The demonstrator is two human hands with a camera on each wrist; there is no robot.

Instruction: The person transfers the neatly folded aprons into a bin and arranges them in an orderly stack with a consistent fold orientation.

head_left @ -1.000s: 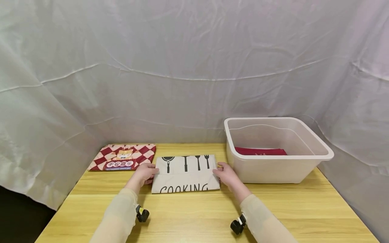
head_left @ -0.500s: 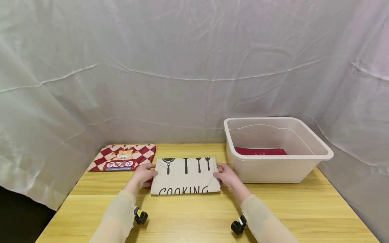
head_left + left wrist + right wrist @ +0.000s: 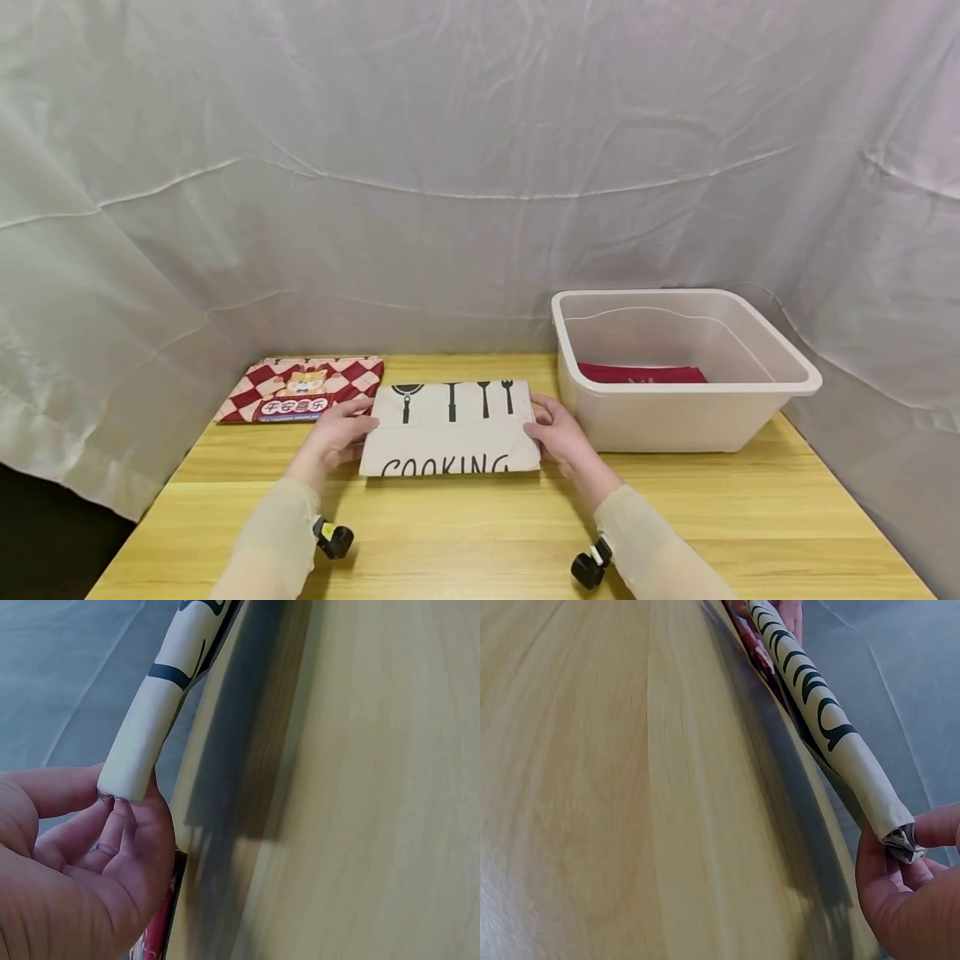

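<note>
At the left of the head view, a red-and-white checked folded cloth [image 3: 303,389] lies flat on the desk [image 3: 480,533], toward its far left corner. Just right of it the left hand [image 3: 335,435] holds the left edge of the folded COOKING cloth [image 3: 450,429], a cream piece printed with black utensils and lettering. In the left wrist view the thumb lies over the rolled fold [image 3: 142,742] and the fingers [image 3: 112,832] curl beneath it, so this hand is pinching the cloth's end. The cloth sits in the lower middle of the head view, between the two hands, its long axis running left to right across the desk; its near edge appears raised slightly off the wood, judging by the shadow under it in both wrist views. Each hand is at its own end, so neither is nearer than the other, and the cloth stretches straight away from each set of fingers toward the opposite hand. The right hand [image 3: 558,435] holds the right edge; the right wrist view shows its fingers [image 3: 900,877] pinching the bunched corner of the fold [image 3: 900,838]. Immediately right of that hand stands a pale plastic tub [image 3: 810,385] with a dark red cloth [image 3: 641,373] lying in its bottom.
</note>
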